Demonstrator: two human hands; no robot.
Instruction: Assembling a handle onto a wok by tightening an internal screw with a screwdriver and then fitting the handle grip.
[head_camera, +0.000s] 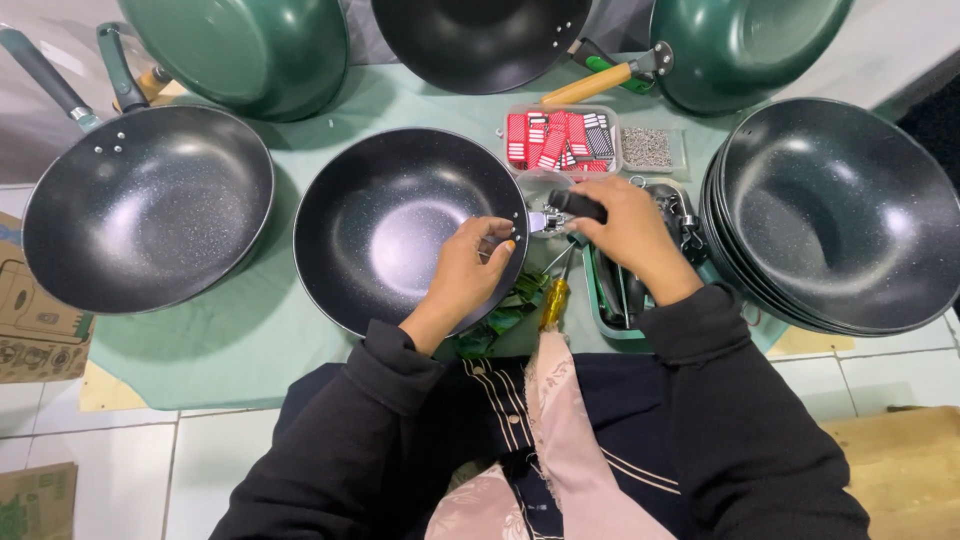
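A black speckled wok (390, 225) without a handle lies on the green mat in front of me. My left hand (470, 270) rests inside its right rim, fingertips pinching something small at the rim holes. My right hand (625, 235) grips a black pan handle (575, 205) whose metal bracket meets the wok's rim at the right. A yellow-handled screwdriver (553, 300) lies just below, between my hands.
A finished pan with handle (150, 205) sits at left. A stack of black woks (850, 215) stands at right. Green woks (245, 50) and a black one lean at the back. A clear box of red and black tags (555, 140), screws (647, 147) and a tray of handles (620, 295) lie nearby.
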